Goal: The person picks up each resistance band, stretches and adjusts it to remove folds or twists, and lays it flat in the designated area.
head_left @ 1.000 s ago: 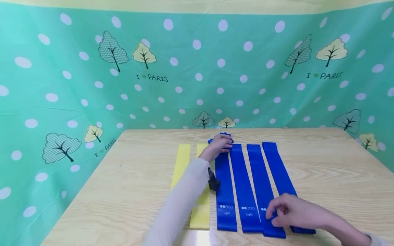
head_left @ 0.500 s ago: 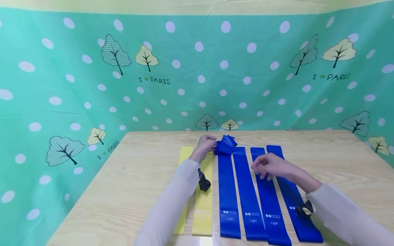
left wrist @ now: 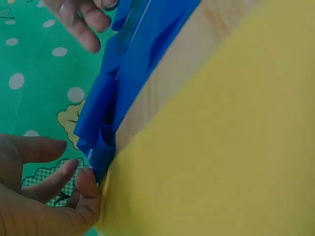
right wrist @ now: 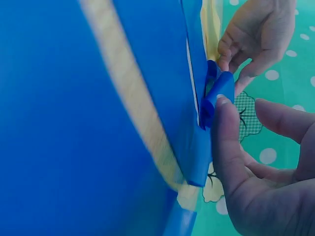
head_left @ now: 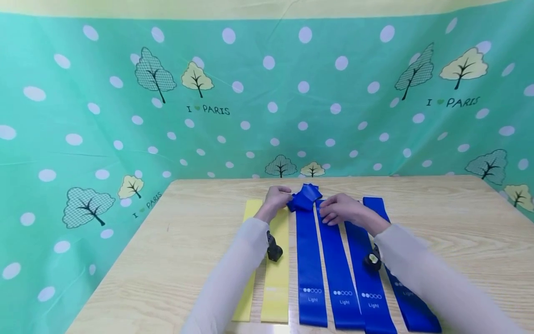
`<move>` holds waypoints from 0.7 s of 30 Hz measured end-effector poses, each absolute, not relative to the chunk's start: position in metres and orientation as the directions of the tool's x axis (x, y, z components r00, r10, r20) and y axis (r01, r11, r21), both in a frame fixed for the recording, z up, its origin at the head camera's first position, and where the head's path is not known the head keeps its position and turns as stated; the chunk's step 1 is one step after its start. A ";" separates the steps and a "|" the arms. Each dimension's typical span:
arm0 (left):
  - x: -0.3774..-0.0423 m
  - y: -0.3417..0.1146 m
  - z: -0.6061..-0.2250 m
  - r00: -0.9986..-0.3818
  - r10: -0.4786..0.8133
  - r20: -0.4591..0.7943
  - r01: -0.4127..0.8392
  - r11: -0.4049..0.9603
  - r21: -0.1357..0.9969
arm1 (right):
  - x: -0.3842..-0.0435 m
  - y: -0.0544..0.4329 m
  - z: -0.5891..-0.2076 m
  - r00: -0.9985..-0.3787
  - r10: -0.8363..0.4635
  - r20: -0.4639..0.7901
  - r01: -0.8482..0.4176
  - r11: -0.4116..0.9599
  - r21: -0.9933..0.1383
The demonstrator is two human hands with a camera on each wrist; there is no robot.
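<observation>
A bunched blue resistance band (head_left: 307,196) lies folded at the far end of the flat ones. My left hand (head_left: 276,200) is at its left side, and in the left wrist view a fingertip (left wrist: 87,173) meets the band's end, with thumb and fingers apart. On the right, my right hand (head_left: 340,208) hovers over the top of a flat blue band (head_left: 340,269), its fingers spread and loosely bent. In the right wrist view one fingertip of the right hand (right wrist: 266,196) overlaps the bunched band (right wrist: 220,93); whether it touches cannot be told.
Several flat blue bands marked "Light" lie side by side, including a rightmost one (head_left: 413,297). Two yellow bands (head_left: 275,278) lie left of them, partly under the left sleeve. The wooden table (head_left: 175,250) ends at a green dotted cloth (head_left: 233,139).
My left hand has drawn back left from on top of the bunched band to its side. My right hand has moved from the near right up and leftward to the far ends of the bands.
</observation>
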State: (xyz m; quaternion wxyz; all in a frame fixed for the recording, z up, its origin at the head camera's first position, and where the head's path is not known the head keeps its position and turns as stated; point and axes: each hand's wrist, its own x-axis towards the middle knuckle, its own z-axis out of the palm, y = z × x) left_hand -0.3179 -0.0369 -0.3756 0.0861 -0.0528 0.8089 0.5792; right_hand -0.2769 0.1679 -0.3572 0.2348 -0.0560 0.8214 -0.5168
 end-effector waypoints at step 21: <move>-0.319 -0.034 -0.383 -0.994 0.017 -0.104 -0.092 0.352 0.931 | -0.306 0.132 -0.368 -0.949 -0.184 -0.257 0.130 0.513 -0.849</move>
